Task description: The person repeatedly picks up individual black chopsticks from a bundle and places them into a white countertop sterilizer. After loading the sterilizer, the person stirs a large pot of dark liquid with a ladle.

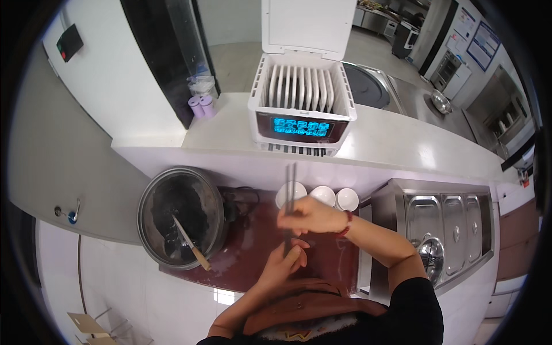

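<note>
A few dark chopsticks (290,183) stand nearly upright in front of me, blurred at the hands. My right hand (312,216) grips them around the middle. Lower down, my left hand (286,261) holds their bottom ends between thumb and fingers. Beyond them, on a white ledge, stands a chopstick dispenser (302,125) with its lid (308,26) raised. Several upright white dividers (302,86) line its inside, and dark chopstick ends show in the slot at its lower front. Its lit panel bears writing.
Left on the red-brown counter (254,254) is a large pot (148,215) with a wooden-handled utensil (192,246) across its rim. White bowls (347,199) line the ledge's base. Lidded steel pans (424,220) and a round metal bowl (431,258) are at right. Purple containers (201,106) stand on the ledge.
</note>
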`<state>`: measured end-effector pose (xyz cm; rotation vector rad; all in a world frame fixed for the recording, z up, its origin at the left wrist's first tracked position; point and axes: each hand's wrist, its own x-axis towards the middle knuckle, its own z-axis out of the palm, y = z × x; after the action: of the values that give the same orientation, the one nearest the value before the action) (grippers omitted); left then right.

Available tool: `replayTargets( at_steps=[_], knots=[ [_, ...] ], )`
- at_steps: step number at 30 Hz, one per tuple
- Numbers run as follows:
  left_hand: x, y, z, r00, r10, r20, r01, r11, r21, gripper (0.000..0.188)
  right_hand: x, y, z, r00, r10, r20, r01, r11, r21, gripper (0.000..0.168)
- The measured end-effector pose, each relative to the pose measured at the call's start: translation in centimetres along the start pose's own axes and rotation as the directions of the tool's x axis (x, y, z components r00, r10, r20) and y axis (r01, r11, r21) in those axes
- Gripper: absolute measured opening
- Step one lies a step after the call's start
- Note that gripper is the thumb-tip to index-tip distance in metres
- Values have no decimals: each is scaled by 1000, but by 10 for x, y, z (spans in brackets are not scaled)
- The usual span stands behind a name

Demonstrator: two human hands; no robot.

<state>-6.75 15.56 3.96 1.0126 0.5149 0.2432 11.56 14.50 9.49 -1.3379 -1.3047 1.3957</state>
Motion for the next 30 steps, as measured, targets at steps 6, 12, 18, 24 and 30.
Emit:
replayTargets(
  at_steps=[6,12,18,24,30],
  knots=[
    [-1,-6,9,997,63,-48,-60,997,56,22,-28,4,2,981,-148,-125,148,989,-11,15],
    [-3,-8,5,998,62,28,-64,995,70,19,-27,-22,-16,941,-123,-316,29,958,-286,14],
    [-3,-5,0,999,-41,-29,43,996,84,15,24,-62,-176,670,-364,-646,-291,673,-681,35],
    [-3,-9,-17,997,-13,-75,17,998,55,13,63,-68,-229,660,-36,-750,-632,512,-581,34],
    [1,-14,-21,995,-41,-91,40,999,-7,13,51,-61,-199,602,-399,-691,-673,213,-709,36]
  ],
)
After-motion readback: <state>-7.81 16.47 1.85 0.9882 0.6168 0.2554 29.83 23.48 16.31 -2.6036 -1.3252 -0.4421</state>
